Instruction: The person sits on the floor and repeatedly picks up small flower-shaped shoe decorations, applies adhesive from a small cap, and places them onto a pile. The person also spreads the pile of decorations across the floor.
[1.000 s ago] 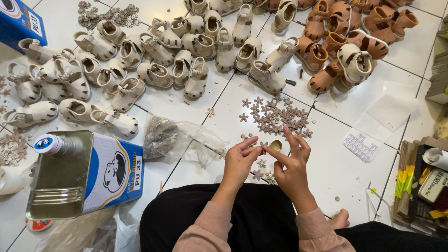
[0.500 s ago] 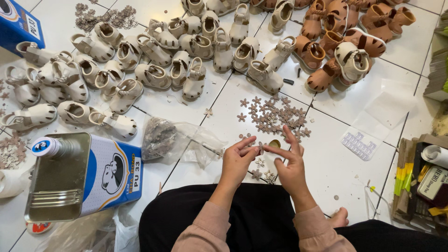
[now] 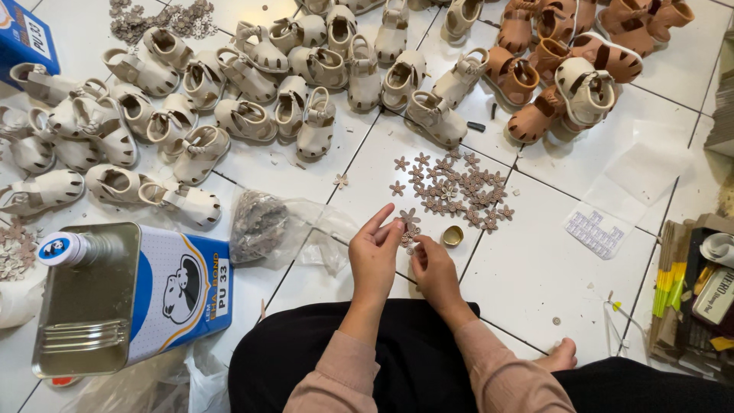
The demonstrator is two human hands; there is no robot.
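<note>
My left hand and my right hand meet over the white tiled floor, fingertips pinched together on a small brown flower-shaped piece. A little gold cap lies just right of the fingertips. Beyond it, several more brown flower pieces are spread on the tile. I sit on the floor in black trousers and pink sleeves.
Several cream small sandals cover the floor at the far left and middle, brown ones at the far right. A large metal glue tin stands at my left, a clear bag of pieces beside it. Cardboard and packets lie at the right.
My right hand's fingers have closed in from spread toward my left hand's fingertips. The camera has shifted slightly; the things on the floor have not moved.
</note>
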